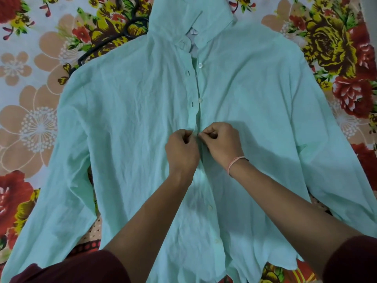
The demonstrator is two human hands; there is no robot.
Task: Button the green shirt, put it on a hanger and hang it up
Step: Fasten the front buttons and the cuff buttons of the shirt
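Floral bedsheet (30, 78) under green shirt (132, 119); left hand (181, 150), right hand (222, 144) pinch placket (192, 119), perhaps button.

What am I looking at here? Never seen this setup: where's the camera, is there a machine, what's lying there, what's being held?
There is no machine: a person works with two bare hands. The single picture comes from a camera worn on their head, looking forward and down, so the arms enter from the bottom. A green shirt lies spread out, front up, on a floral sheet. The left hand and the right hand, which wears a thin pink wristband, each pinch one front edge of the shirt halfway down, where the edges meet. Two buttons above the hands are unfastened. A dark hanger lies at the upper left, partly under the shirt's shoulder.
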